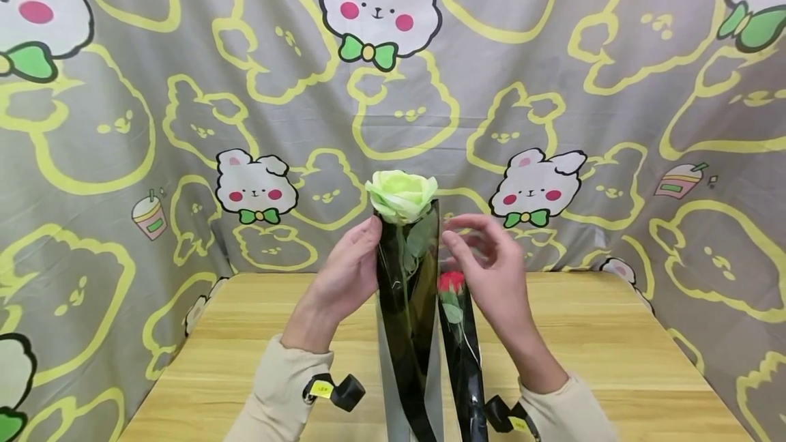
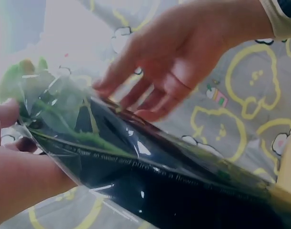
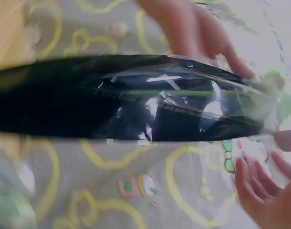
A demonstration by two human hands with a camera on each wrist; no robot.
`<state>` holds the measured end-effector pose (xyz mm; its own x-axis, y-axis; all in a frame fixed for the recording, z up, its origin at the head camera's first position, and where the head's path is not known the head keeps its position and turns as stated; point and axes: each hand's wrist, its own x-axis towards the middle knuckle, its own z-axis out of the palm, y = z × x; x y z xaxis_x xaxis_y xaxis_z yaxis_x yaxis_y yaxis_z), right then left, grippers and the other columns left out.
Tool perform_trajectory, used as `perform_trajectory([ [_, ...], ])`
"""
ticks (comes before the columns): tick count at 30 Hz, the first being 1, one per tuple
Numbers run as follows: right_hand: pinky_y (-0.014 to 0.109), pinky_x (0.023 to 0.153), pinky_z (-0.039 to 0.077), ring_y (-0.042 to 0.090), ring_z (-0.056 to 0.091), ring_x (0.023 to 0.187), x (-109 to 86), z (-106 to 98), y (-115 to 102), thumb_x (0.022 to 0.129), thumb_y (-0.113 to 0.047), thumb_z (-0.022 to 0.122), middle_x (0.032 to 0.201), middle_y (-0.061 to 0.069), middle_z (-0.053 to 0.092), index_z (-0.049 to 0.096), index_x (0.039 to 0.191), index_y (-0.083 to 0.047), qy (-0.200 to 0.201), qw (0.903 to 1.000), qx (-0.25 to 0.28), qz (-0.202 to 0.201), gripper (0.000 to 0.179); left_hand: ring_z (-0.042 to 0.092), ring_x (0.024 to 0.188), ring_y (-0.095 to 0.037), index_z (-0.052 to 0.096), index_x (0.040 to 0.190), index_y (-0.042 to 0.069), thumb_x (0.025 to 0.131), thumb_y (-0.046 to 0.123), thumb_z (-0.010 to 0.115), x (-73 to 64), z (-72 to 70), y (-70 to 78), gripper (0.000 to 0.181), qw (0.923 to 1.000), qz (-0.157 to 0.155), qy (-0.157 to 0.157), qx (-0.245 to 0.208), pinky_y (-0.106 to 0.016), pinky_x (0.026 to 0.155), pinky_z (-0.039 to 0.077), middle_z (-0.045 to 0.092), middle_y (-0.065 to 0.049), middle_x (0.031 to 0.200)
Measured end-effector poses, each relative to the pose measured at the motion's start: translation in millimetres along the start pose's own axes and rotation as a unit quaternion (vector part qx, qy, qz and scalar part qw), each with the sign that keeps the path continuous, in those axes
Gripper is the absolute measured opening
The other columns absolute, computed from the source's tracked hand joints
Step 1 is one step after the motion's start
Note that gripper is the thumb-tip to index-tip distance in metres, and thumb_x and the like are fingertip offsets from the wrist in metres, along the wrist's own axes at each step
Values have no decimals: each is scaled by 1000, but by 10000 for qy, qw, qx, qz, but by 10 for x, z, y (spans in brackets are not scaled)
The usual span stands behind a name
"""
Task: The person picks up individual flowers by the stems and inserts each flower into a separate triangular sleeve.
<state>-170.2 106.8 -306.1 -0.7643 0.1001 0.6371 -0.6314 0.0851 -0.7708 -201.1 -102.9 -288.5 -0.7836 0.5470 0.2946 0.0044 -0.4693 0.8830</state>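
A pale green artificial rose (image 1: pixel 402 195) stands in a long black sleeve (image 1: pixel 405 305) with a clear front, its bloom poking out of the top. My left hand (image 1: pixel 346 271) grips the sleeve's upper left edge, thumb in front. On the other side my right hand (image 1: pixel 497 264) is raised by the upper right edge, fingers bent loosely and spread. In the right wrist view the thumb of this hand (image 3: pixel 269 191) is right at the sleeve's edge near the bloom. Small pale lettering runs along the sleeve (image 2: pixel 159 171) in the left wrist view.
A red rose (image 1: pixel 451 283) in a similar black sleeve (image 1: pixel 463 367) lies on the wooden table (image 1: pixel 571 353), below my right hand. Flat grey edges (image 1: pixel 389 380) show behind the green rose's sleeve. A grey curtain (image 1: pixel 417 135) with rabbit prints hangs behind and on both sides.
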Motion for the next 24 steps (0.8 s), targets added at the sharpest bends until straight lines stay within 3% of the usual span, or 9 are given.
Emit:
perform_trajectory([
  [2, 29, 76, 59, 20, 67, 95, -17, 20, -41, 92, -1, 76, 115, 9, 66, 68, 113, 1, 268, 9961, -386, -754, 23, 53, 115, -13, 56, 127, 12, 110, 41, 42, 15, 16, -21, 36, 10000, 8, 55, -22, -30, 98, 46, 59, 0, 123],
  [4, 26, 77, 58, 20, 64, 98, -10, 52, -82, 87, 2, 80, 119, 10, 63, 70, 109, 1, 412, 9876, -779, -1302, 24, 45, 131, -12, 53, 135, 10, 110, 40, 41, 16, 31, -32, 41, 10000, 11, 57, 38, -31, 111, 35, 53, 0, 139],
  [8, 22, 74, 57, 19, 62, 97, 40, 109, -104, 84, -1, 84, 118, 10, 61, 74, 100, -1, 464, 9828, -1019, -1470, 19, 22, 150, -14, 31, 157, 5, 110, 44, 37, 0, 56, -53, 62, 9999, 43, -124, 82, -34, 122, 18, 29, -5, 163],
  [10, 22, 72, 57, 19, 62, 98, 55, 119, -84, 85, 0, 83, 116, 10, 61, 74, 98, 0, 547, 9838, -967, -1408, 16, 22, 152, -19, 17, 163, 6, 109, 48, 34, -9, 57, -64, 71, 9997, 38, -258, 28, -37, 122, 21, 24, -9, 166],
  [13, 23, 72, 58, 20, 63, 95, 52, 125, -56, 85, 3, 81, 113, 9, 62, 75, 96, 2, 625, 9851, -840, -1361, 13, 40, 140, -21, 20, 163, 7, 109, 48, 34, -9, 43, -88, 69, 9995, 59, -299, 14, -36, 111, 38, 38, -12, 156],
  [16, 26, 73, 59, 20, 65, 95, 46, 142, -43, 86, 4, 80, 111, 8, 63, 76, 95, 2, 611, 9868, -712, -1321, 11, 48, 127, -15, 34, 157, 6, 111, 38, 36, -15, 47, -108, 56, 9999, 113, 46, 115, -34, 103, 44, 51, -5, 141],
  [20, 29, 75, 60, 20, 67, 96, 33, 160, -44, 86, 5, 80, 109, 7, 64, 77, 95, 2, 611, 9877, -546, -1332, 9, 55, 104, -13, 60, 128, 11, 112, 30, 41, -14, 60, -117, 31, 9973, 260, 633, 267, -32, 86, 47, 61, 0, 113],
  [24, 29, 77, 59, 21, 67, 96, 21, 148, -54, 86, 8, 78, 108, 8, 65, 78, 95, 4, 662, 9873, -384, -1389, 10, 55, 87, -14, 66, 101, 16, 112, 26, 42, 0, 49, -105, 28, 9935, 427, 1002, 317, -32, 75, 46, 59, 1, 92],
])
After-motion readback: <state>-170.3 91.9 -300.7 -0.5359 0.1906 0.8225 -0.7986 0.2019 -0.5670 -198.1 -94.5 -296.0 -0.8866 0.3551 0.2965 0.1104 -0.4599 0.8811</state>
